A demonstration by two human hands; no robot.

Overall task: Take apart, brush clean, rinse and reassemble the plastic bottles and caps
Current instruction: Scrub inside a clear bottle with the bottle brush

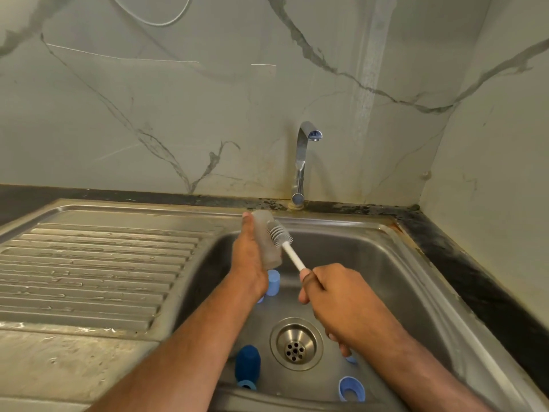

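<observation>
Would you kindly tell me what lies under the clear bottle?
Below the bottle in the left hand, a light blue cap stands in the sink; the wrist hides its left neighbour.

Drainboard (pixel 89 263) at frame left lay open; basin floor crowded: dark blue bottle (pixel 247 364), light blue caps (pixel 351 388), drain (pixel 296 343).

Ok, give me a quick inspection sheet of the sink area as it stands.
Surface: steel sink, wet drainboard on the left.
Job's things: clear bottle, white brush against its outside; dark blue bottle, light blue caps and light blue cup in the basin.
Clutter: nothing seen.
Grippers: left hand holds the bottle; right hand holds the brush handle.
Cables: thin cord on the wall.
Surroundings: tap not running, marble-look wall, grime along the rear edge.
</observation>
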